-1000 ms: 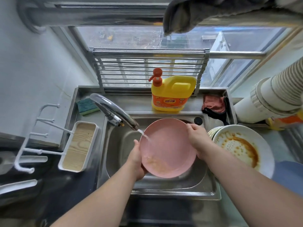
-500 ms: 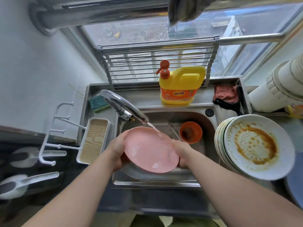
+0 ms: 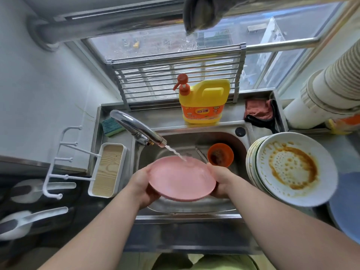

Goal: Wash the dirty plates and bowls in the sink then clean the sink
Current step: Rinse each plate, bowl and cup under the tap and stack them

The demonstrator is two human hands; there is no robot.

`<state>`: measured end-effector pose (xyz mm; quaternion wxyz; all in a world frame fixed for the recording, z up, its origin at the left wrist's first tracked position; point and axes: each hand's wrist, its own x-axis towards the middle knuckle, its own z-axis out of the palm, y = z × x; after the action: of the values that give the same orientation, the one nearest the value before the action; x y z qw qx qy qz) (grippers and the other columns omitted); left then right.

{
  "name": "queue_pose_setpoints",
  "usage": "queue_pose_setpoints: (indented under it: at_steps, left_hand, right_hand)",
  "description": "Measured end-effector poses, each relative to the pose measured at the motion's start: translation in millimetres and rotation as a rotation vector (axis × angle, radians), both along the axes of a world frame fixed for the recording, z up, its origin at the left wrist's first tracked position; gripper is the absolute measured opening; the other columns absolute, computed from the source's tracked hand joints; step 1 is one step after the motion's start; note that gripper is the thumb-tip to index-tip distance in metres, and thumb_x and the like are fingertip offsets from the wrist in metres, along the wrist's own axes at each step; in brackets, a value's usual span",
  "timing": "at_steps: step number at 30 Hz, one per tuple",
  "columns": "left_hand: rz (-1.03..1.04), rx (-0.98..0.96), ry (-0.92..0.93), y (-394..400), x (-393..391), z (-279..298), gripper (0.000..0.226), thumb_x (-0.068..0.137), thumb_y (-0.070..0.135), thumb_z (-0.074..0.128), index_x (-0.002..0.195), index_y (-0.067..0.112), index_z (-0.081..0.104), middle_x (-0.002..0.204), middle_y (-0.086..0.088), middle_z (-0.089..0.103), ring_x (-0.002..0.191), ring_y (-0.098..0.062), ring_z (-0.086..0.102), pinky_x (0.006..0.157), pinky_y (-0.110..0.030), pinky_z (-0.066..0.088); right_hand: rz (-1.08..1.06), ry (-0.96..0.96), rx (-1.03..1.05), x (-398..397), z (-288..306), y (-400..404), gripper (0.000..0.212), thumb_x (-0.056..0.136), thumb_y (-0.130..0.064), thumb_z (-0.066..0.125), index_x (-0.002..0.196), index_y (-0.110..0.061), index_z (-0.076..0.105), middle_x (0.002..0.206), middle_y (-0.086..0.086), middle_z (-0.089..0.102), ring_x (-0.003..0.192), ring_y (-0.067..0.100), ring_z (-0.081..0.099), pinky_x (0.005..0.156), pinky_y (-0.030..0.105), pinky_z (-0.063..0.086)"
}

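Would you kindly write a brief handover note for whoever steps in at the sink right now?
Left hand and right hand each hold one edge of the pink plate over the sink, with tap water running onto it.
An orange bowl, still dirty, sits in the basin.
A stack of plates waits to the right, the top one sauce-stained.
Detergent and sponge sit behind the sink.
Left: finish the pink plate, the bowl, the stack, then the sink.

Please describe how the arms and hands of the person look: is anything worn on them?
Both forearms are bare with no sleeves in view. The left hand and the right hand wear no gloves, and no rings, watch or bracelet can be seen on them.
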<state>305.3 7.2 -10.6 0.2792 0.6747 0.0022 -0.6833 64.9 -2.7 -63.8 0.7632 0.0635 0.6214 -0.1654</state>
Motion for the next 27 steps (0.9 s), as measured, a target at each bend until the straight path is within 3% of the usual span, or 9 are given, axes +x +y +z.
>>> queue_pose_setpoints:
  at_steps: [2,4,8,10,14,16,19,24,27]
  left_hand:
    - [-0.079,-0.123,-0.065,0,-4,2,0.031,0.105,0.036,0.056,0.13,0.027,0.072,0.123,-0.012,0.076,0.106,-0.037,0.073,0.094,-0.056,0.059]
    - [-0.098,-0.182,-0.126,-1,-3,3,0.035,0.113,0.037,0.04,0.135,0.037,0.067,0.126,-0.007,0.075,0.115,-0.036,0.07,0.096,-0.058,0.057]
    - [0.029,-0.187,-0.184,0,3,5,0.04,0.116,0.026,0.029,0.142,0.029,0.06,0.124,-0.008,0.076,0.118,-0.033,0.068,0.103,-0.057,0.053]
    - [0.095,-0.167,-0.195,1,4,7,0.04,0.115,0.02,0.03,0.137,0.02,0.063,0.117,-0.012,0.078,0.111,-0.033,0.071,0.096,-0.051,0.056]
    - [0.108,-0.085,-0.209,2,-4,9,0.042,0.114,0.036,0.032,0.113,0.017,0.07,0.107,-0.01,0.077,0.102,-0.029,0.07,0.084,-0.043,0.054]
    - [0.108,-0.043,-0.179,2,-12,4,0.049,0.113,0.052,0.028,0.115,0.022,0.067,0.111,-0.008,0.075,0.106,-0.028,0.068,0.083,-0.043,0.054]
    - [0.106,-0.008,-0.149,0,-24,-5,0.058,0.109,0.063,0.027,0.134,0.024,0.062,0.121,-0.008,0.075,0.111,-0.031,0.07,0.079,-0.043,0.058]
    - [0.138,0.003,-0.09,-8,-58,-14,0.07,0.108,0.066,0.021,0.139,0.02,0.063,0.119,-0.009,0.076,0.11,-0.033,0.071,0.084,-0.046,0.061]
    - [0.181,-0.001,-0.035,-18,-79,-19,0.076,0.105,0.071,0.018,0.136,0.02,0.065,0.117,-0.009,0.076,0.107,-0.032,0.07,0.083,-0.045,0.06]
  right_hand:
    - [0.026,0.013,-0.091,0,-3,-1,0.039,0.105,-0.046,0.059,0.123,-0.013,0.071,0.107,0.015,0.079,0.1,0.039,0.077,0.096,0.055,0.06]
    - [0.058,0.037,-0.132,6,-3,-3,0.045,0.106,-0.051,0.054,0.123,-0.014,0.073,0.106,0.014,0.08,0.098,0.039,0.077,0.091,0.055,0.061]
    - [0.004,0.08,-0.168,22,-2,-8,0.052,0.106,-0.064,0.038,0.128,-0.026,0.066,0.102,0.009,0.081,0.092,0.035,0.079,0.077,0.05,0.065]
    - [-0.031,0.103,-0.24,25,-2,-10,0.049,0.103,-0.068,0.041,0.131,-0.034,0.063,0.107,0.005,0.081,0.095,0.034,0.078,0.083,0.055,0.063]
    - [-0.04,0.143,-0.38,22,-12,-14,0.078,0.076,-0.081,0.053,0.136,-0.033,0.065,0.12,0.001,0.077,0.112,0.034,0.071,0.1,0.06,0.056]
    - [0.004,0.217,-0.443,17,-3,-17,0.071,0.081,-0.079,0.053,0.133,-0.032,0.068,0.122,-0.002,0.074,0.117,0.031,0.067,0.104,0.058,0.053]
    - [0.036,0.31,-0.525,6,8,-24,0.045,0.096,-0.068,0.053,0.117,-0.034,0.074,0.114,-0.002,0.076,0.113,0.028,0.068,0.102,0.056,0.055]
    - [0.111,0.444,-0.725,-18,29,-33,0.03,0.108,-0.052,0.048,0.1,-0.04,0.074,0.101,-0.012,0.077,0.1,0.014,0.071,0.082,0.037,0.058]
    - [0.198,0.576,-0.862,-34,27,-39,0.037,0.103,-0.065,0.042,0.113,-0.046,0.074,0.107,-0.016,0.077,0.109,0.015,0.07,0.099,0.049,0.056]
